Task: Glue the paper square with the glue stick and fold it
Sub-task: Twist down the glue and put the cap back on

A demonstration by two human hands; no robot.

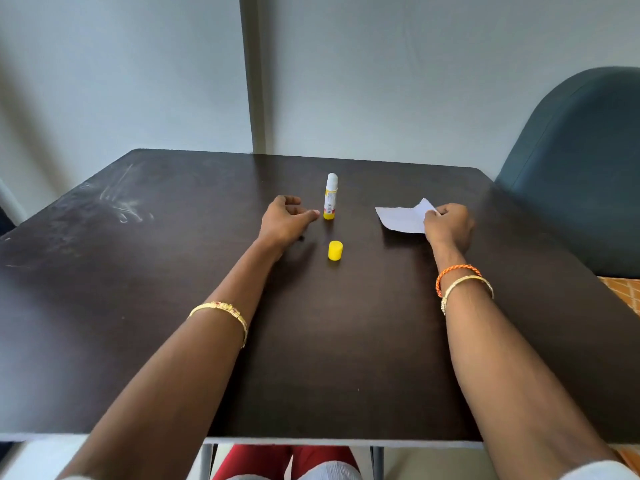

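A glue stick (330, 197) with a yellow and white body stands upright and uncapped near the middle of the dark table (173, 306), its white glue exposed on top. Its yellow cap (335, 251) stands apart, nearer to me. My left hand (285, 220) rests on the table just left of the glue stick, fingers loosely apart, thumb close to the stick's base without gripping it. The white paper square (401, 218) lies to the right. My right hand (446, 225) pinches its right corner, which is lifted off the table.
A dark teal chair back (581, 161) stands beyond the table's right far corner. A pale wall with a vertical strip (252, 74) lies behind the table. Smudge marks (121, 202) show on the table's far left. The table's front edge is close to my body.
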